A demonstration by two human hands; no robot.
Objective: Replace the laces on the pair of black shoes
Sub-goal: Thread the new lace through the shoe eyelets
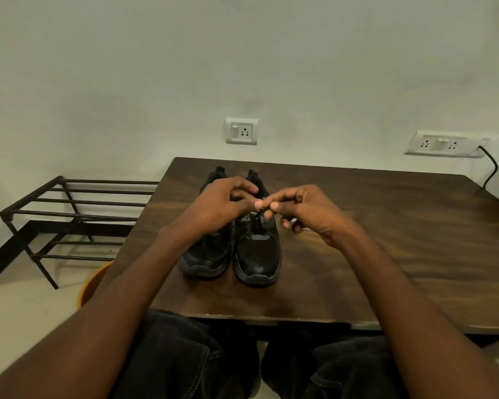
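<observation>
Two black shoes stand side by side on the dark wooden table, toes toward me. The left shoe is partly hidden by my left forearm. Above the lacing area of the right shoe, my left hand and my right hand meet, fingertips close together. Both hands pinch a thin black lace that runs down to the right shoe's eyelets. The lace is mostly hidden by my fingers.
A black metal shoe rack stands on the floor left of the table. An orange round object shows below the table's left edge. Wall sockets and a black cable are behind the table.
</observation>
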